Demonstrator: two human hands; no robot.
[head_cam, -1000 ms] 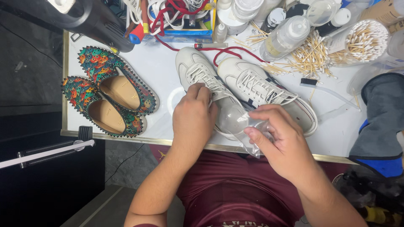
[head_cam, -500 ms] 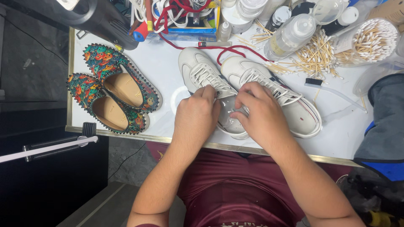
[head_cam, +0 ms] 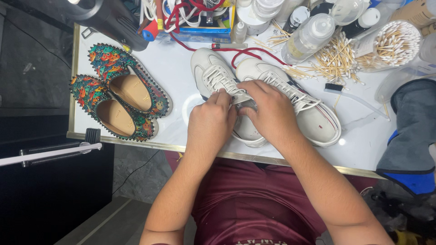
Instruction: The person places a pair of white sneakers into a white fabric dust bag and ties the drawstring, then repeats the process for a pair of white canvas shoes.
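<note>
Two white sneakers lie side by side on the white table (head_cam: 177,59). Both my hands rest on the left sneaker (head_cam: 206,68). My left hand (head_cam: 211,122) pinches its tongue and laces at the opening. My right hand (head_cam: 272,113) is closed over a crumpled clear plastic piece (head_cam: 245,104) pressed into the same opening, and my fingers hide most of it. The right sneaker (head_cam: 320,122) lies just beyond my right hand, with its laces partly under my fingers.
A pair of colourful patterned loafers (head_cam: 129,90) sits at the table's left. Cotton swabs in a clear tub (head_cam: 393,43), loose swabs, bottles (head_cam: 309,36) and a red lace (head_cam: 254,52) crowd the back. A grey and blue cloth (head_cam: 408,140) hangs at right.
My right hand has moved from the table's near edge up to the left sneaker's opening, bringing the clear plastic with it. My left hand shifted slightly toward the tongue.
</note>
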